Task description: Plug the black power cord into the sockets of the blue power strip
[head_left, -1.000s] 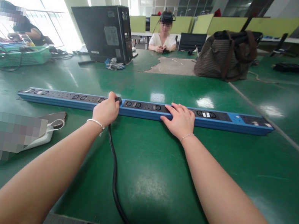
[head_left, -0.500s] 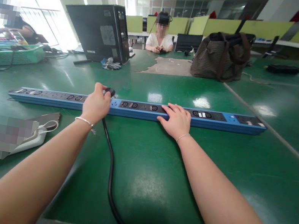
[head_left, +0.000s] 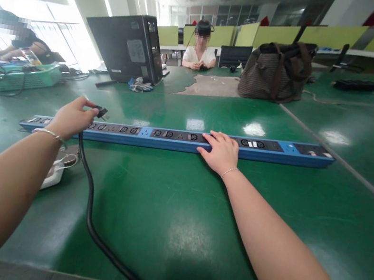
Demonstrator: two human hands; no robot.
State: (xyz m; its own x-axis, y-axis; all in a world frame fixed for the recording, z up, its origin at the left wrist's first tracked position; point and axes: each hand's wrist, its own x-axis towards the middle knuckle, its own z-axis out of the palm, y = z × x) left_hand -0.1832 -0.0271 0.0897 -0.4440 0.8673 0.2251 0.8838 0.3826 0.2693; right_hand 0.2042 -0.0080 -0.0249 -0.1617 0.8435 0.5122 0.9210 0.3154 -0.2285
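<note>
I recorded overexposed daylight at the windows (head_left: 59, 34) on the left, glare patches across the green tabletop (head_left: 164, 189), and wide-angle stretching toward the edges.

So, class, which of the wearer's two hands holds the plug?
The left hand: it grips the black plug, whereas the right hand holds no plug and rests on the blue power strip.

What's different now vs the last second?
The left hand moved left along the long blue-and-black socket strip, carrying the black pronged plug, its thick black cable swinging left too. Nothing visibly let go. Same: right hand on the strip, strip on the glossy green table.
</note>
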